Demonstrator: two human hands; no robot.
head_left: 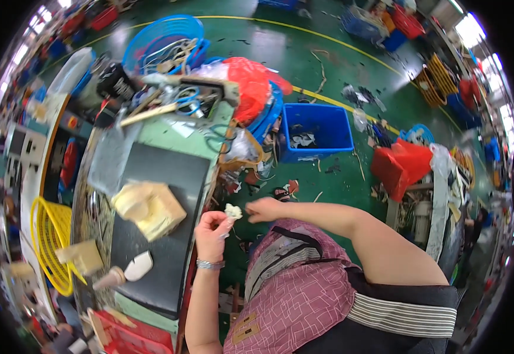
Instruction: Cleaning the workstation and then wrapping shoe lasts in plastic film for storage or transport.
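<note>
My left hand (210, 237) is raised beside the right edge of the workbench, thumb and fingers pinched together. A small crumpled off-white scrap (232, 212) sticks out at its fingertips. My right hand (264, 210) hovers just right of the scrap with its fingers curled in, apart from it; whether it holds anything is hidden. On a black mat (168, 177) left of my hands lies a pale yellow and tan blocky piece (154, 209), its material unclear. Nearer to me on the mat rests a flat white rounded piece (139, 266) against a tan tapered handle-like piece (110, 278).
Blue-handled scissors (188, 99) and dark green-handled scissors (214, 140) lie toward the bench's far end. A blue bin (318, 150) stands on the green floor ahead, beside a red bag (250, 88). A yellow basket (50, 248) and red crate (136, 336) flank the bench.
</note>
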